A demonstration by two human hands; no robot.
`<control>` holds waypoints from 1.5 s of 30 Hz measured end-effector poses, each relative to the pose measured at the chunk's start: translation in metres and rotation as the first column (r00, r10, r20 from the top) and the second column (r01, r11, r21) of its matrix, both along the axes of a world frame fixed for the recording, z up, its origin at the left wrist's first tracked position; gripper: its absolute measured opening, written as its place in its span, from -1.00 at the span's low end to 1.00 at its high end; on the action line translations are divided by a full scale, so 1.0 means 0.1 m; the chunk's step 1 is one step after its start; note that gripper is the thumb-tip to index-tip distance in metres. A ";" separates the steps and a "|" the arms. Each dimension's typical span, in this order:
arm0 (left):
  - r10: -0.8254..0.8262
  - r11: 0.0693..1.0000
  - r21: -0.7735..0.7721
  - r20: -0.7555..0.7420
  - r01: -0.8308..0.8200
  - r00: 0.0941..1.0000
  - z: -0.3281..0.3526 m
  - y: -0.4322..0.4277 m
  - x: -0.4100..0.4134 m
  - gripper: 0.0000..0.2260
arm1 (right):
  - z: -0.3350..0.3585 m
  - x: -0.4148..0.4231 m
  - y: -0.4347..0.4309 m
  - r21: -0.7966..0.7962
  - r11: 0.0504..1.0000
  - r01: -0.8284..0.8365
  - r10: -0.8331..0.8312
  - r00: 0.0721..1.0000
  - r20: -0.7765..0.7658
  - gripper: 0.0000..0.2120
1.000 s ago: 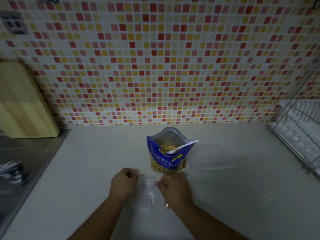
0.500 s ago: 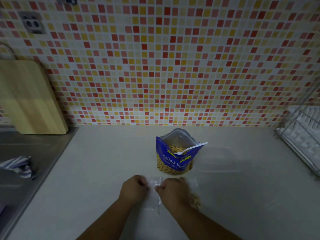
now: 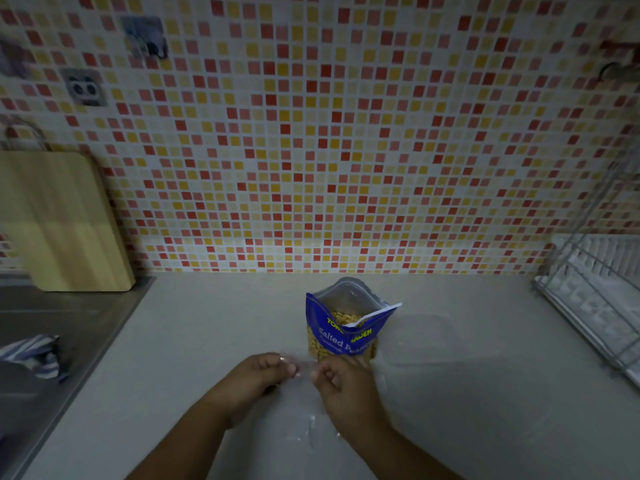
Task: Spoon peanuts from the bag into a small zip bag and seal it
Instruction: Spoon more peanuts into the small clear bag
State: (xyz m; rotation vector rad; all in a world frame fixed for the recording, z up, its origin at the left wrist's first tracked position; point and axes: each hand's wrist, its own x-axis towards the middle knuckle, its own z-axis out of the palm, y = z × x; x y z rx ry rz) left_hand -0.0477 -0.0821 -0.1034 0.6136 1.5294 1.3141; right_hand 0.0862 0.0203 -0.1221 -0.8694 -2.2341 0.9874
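Observation:
A blue bag of salted peanuts [image 3: 341,337] stands open on the pale counter [image 3: 467,393], with a white spoon [image 3: 375,313] leaning out of its mouth to the right. Just in front of it lies a small clear zip bag [image 3: 298,407]. My left hand [image 3: 263,374] and my right hand [image 3: 341,384] pinch the zip bag's top edge between their fingertips, close together. The zip bag's contents are hard to make out under my right hand.
A clear plastic lid or container [image 3: 426,337] lies right of the peanut bag. A wire dish rack [image 3: 595,289] stands at the right edge. At left are a steel sink [image 3: 52,341] with a striped cloth [image 3: 33,355] and a wooden cutting board [image 3: 65,220] against the tiled wall.
Both hands have stayed on the zip bag's top edge and drawn closer together. The camera has tilted up a little, showing more wall.

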 end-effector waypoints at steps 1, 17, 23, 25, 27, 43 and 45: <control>0.013 0.999 0.031 -0.004 -0.013 1.000 0.08 0.01 0.00 -0.80 | 0.08 0.02 0.00 0.032 0.999 0.014 -0.012 0.999 -0.040 -0.64; 0.298 0.929 0.366 -0.816 0.045 0.496 1.01 0.66 0.20 -0.70 | 1.39 0.08 0.43 -0.374 0.927 0.035 -0.113 0.975 -0.190 -0.92; 0.080 0.979 0.165 -0.853 0.121 0.516 1.13 0.71 0.22 -0.30 | 1.45 0.10 0.58 -0.285 0.956 0.067 -0.114 0.982 -0.153 -0.83; 0.055 0.982 0.139 -0.857 0.127 0.512 1.16 0.73 0.23 -0.23 | 1.46 0.10 0.61 -0.282 0.958 0.044 -0.093 0.982 -0.163 -0.80; 0.076 0.981 0.153 -0.865 0.118 0.495 1.16 0.77 0.22 -0.29 | 1.46 0.10 0.63 -0.291 0.957 0.022 -0.075 0.982 -0.171 -0.79; 0.127 0.978 0.177 -0.923 0.108 0.364 1.11 0.86 0.15 -0.37 | 1.50 0.01 0.72 -0.395 0.917 -0.060 -0.043 0.968 -0.248 -0.82; 0.141 0.975 0.192 -0.923 0.109 0.358 1.09 0.87 0.11 -0.46 | 1.51 0.02 0.74 -0.349 0.934 -0.075 -0.002 0.977 -0.214 -0.76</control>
